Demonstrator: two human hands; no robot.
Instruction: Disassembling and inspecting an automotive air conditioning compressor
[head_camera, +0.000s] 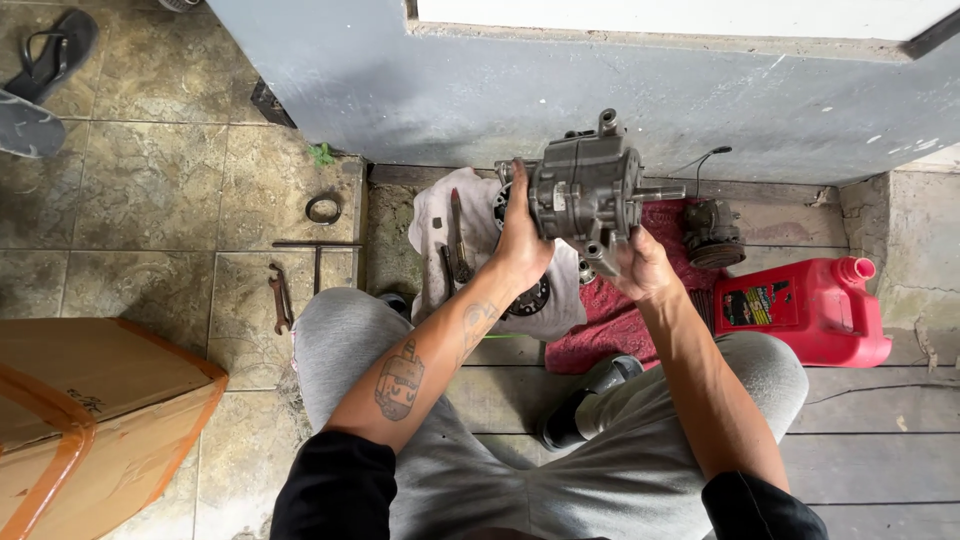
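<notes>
Fingers of both hands are wrapped around the grey cast-metal compressor body (585, 190), which is held up in the air above the floor, in front of the grey wall (420, 90). It looks heavy, rigid and probably oily, so a two-sided grip seems the sound way to carry it. The left hand (522, 240) clamps its left flank, thumb up along the casing; the right hand (643, 265) cups it from below at the lower right corner. The stub shaft sticking out on the right and the round port on top look like poor handles; the broad ribbed casing gives better purchase.

Below it, on the wooden boards, lie a pale grey rag (440, 215) and a dark red cloth (610, 320). A red plastic jug with a spout (835, 315) lies at the right. A brown cardboard box (90, 410) sits at the left on the tiles. A dark pulley part with a wire (712, 238) rests near the wall, and a rusty wrench (281, 297) lies on the tiles.
</notes>
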